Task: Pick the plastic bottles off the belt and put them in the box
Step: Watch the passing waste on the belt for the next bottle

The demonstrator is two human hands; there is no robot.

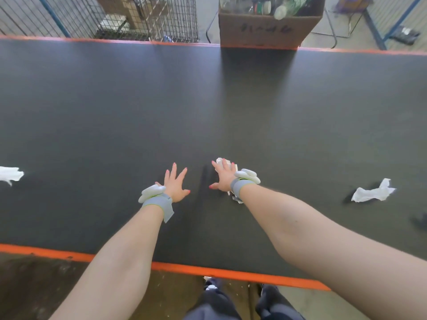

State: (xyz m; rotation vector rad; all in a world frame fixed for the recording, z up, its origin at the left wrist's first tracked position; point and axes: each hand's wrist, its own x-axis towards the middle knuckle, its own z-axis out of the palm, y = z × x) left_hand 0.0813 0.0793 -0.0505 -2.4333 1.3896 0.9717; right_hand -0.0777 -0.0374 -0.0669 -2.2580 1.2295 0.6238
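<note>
Both my arms reach out over the dark belt [208, 107]. My left hand [176, 185] hovers with fingers spread and straight, holding nothing. My right hand [223, 177] is spread flat over a crumpled clear plastic item [221, 161] that peeks out beyond my fingertips and again under my wrist; whether it is a bottle I cannot tell. The cardboard box [265, 31] stands past the far edge of the belt, with several plastic bottles [288, 6] inside it.
White crumpled paper lies on the belt at the right [372, 191] and at the far left [10, 174]. A dark scrap [420, 221] sits at the right edge. Orange rails [231, 272] border the belt. A wire cage [129, 17] stands behind at the left.
</note>
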